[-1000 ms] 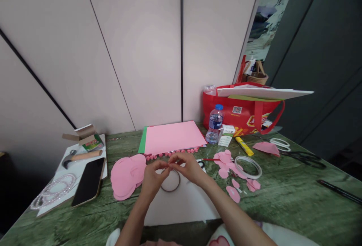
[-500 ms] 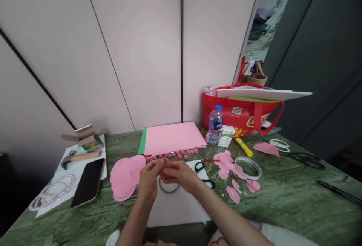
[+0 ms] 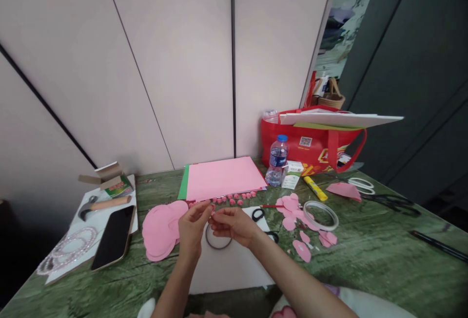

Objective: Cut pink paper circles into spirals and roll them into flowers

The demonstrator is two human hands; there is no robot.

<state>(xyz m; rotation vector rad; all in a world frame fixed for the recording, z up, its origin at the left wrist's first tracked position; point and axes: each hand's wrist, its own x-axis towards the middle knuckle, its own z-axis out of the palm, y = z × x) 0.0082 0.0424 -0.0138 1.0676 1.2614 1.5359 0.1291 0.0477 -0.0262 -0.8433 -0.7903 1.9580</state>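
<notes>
Above a white sheet (image 3: 230, 274), the fingertips of my left hand (image 3: 192, 228) and my right hand (image 3: 236, 224) are closed in pinches close together. Between them is a small pink paper piece (image 3: 212, 208), mostly covered by the fingers. Below my hands a thin dark-edged ring (image 3: 219, 248) lies on the sheet. Just beyond, several small pink rolled paper pieces (image 3: 236, 196) are lined up. Beside my left hand sits a pile of pink scalloped paper circles (image 3: 159, 233). Black-handled scissors (image 3: 258, 215) lie partly hidden by my right forearm.
Pink cutouts (image 3: 302, 250), a tape roll (image 3: 334, 220) and a yellow glue stick (image 3: 315, 189) lie to the right. Behind stand a water bottle (image 3: 277, 162) and a red bag (image 3: 300, 147). Coloured paper (image 3: 223, 177) lies at the back; a phone (image 3: 113, 237) and hammer (image 3: 109, 203) are left.
My fingertips have drawn slightly apart, and more of the small pink piece shows between them. The things on the table have stayed where they were.
</notes>
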